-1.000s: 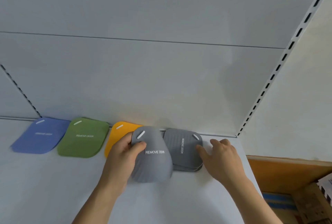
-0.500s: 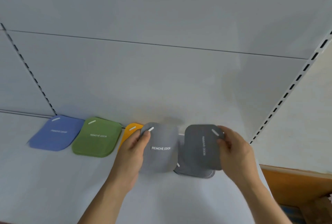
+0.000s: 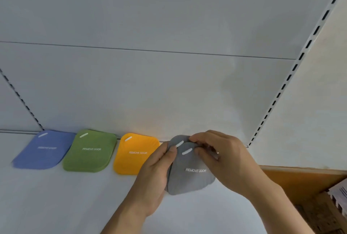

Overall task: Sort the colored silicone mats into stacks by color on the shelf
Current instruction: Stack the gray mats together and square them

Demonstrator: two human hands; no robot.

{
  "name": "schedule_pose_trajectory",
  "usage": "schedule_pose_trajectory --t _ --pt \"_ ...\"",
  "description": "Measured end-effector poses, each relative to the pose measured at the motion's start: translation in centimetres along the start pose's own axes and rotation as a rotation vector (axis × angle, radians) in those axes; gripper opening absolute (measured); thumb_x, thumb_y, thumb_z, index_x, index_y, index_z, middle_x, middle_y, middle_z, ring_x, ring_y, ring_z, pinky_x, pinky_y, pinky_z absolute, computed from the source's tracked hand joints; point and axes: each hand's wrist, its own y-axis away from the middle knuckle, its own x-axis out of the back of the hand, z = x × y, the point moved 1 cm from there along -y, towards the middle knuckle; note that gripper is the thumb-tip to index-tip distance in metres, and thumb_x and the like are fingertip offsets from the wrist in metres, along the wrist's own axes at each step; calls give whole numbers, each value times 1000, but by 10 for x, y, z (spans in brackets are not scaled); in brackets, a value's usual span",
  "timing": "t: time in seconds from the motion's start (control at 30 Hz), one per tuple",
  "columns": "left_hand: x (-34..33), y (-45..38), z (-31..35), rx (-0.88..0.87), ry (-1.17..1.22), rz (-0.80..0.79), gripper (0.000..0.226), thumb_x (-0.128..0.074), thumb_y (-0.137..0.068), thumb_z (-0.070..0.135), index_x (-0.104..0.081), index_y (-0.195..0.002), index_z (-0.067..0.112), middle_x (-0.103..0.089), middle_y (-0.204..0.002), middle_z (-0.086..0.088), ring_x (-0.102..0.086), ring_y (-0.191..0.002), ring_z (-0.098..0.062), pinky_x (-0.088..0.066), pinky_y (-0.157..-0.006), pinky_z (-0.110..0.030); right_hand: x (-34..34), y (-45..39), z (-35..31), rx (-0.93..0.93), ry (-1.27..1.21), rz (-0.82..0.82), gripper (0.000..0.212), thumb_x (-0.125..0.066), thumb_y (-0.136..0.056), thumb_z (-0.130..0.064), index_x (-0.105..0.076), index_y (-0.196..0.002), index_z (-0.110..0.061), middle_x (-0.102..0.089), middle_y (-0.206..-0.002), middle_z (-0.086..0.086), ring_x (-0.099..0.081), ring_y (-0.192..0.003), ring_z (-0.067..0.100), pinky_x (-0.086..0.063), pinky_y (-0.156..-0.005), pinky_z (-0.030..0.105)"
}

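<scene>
Along the back of the white shelf [image 3: 56, 201] lie a blue mat stack [image 3: 44, 150], a green mat stack [image 3: 90, 151] and an orange mat [image 3: 136, 154], each printed "REMOVE ODOR". To their right, grey mats [image 3: 189, 173] are gathered together, one overlapping another at the top. My left hand [image 3: 155, 173] grips their left edge with the thumb on top. My right hand [image 3: 221, 156] pinches their upper right corner. Whether the grey mats rest on the shelf or are lifted I cannot tell.
A white back panel rises behind the shelf, with slotted uprights at the left [image 3: 22, 102] and right [image 3: 293, 70]. Beyond the shelf's right end sit a wooden board [image 3: 300, 179] and cardboard boxes [image 3: 330, 209] lower down.
My hands have brought the two grey mats together; the one my right hand held apart now overlaps the one in my left. The orange mat is now fully uncovered.
</scene>
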Motion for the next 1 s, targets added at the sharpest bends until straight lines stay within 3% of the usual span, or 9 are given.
schedule_pose_trajectory --t 0.17,0.3,0.4,0.57,0.73,0.87,1.0 --pt "4 5 -5 13 25 12 35 -44 -107 20 -74 -125 16 -75 -127 -8 -68 -122 -26 -50 -107 -46 -16 8 -1 39 -16 113 24 -73 -91 -8 -73 -103 -28 -70 -99 -22 -65 -94 5 -52 -78 23" --pt "5 7 -7 8 30 -33 44 -51 -99 40 -70 -132 19 -72 -133 -9 -65 -127 -28 -49 -106 -46 -23 8 0 24 -62 171 24 -72 -92 -8 -72 -103 -30 -70 -101 -23 -67 -96 6 -52 -79 25" --pt "5 10 -10 -80 -125 -87 43 -55 -101 48 -66 -137 26 -69 -138 -6 -60 -133 -27 -41 -116 -56 -30 8 0 29 -68 224 21 -71 -91 -10 -73 -103 -28 -70 -99 -23 -67 -93 7 -54 -77 27" --pt "7 10 -15 -182 -214 -36 35 -54 -105 33 -66 -136 26 -70 -135 -2 -62 -131 -24 -41 -117 -57 -40 8 -4 49 -66 294 24 -75 -88 -3 -75 -102 -23 -69 -99 -18 -66 -94 9 -55 -76 27" --pt "23 10 -15 -227 -276 106 29 -52 -105 28 -72 -126 29 -76 -123 3 -66 -122 -19 -45 -113 -54 -37 1 21 -45 12 331 22 -73 -94 -17 -74 -115 -25 -67 -114 -13 -63 -107 13 -51 -85 22" --pt "58 6 -8 -195 -99 297 27 -55 -105 22 -77 -118 31 -77 -122 2 -65 -126 -22 -44 -115 -52 -45 6 74 -302 237 35 32 -70 -93 -32 -70 -124 -25 -66 -127 -11 -58 -121 21 -47 -96 27" --pt "77 5 -1 -115 37 330 30 -54 -104 24 -73 -127 22 -75 -128 -3 -66 -126 -26 -50 -105 -49 -66 5 95 -351 296 -254 52 -62 -90 -53 -59 -136 -28 -54 -141 -13 -47 -133 25 -44 -106 33"
